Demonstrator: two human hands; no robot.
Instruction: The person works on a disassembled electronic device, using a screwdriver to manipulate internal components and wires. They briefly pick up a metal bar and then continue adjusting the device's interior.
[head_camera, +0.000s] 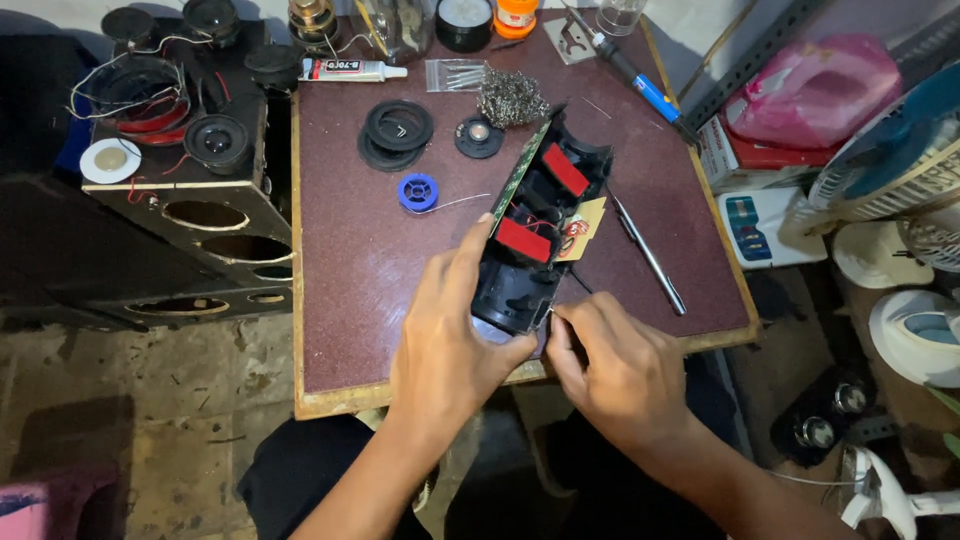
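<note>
Head view: speaker shell (535, 235) between hands

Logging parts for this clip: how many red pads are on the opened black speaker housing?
2. One red pad sits toward the far end of the speaker housing; the other red pad sits nearer the left hand. Others may be hidden inside.

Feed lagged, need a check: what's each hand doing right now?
Left hand: closed around the black speaker housing, gripping its near end.
Right hand: fingers curled at the housing's lower edge; anything pinched cannot be told.
</note>
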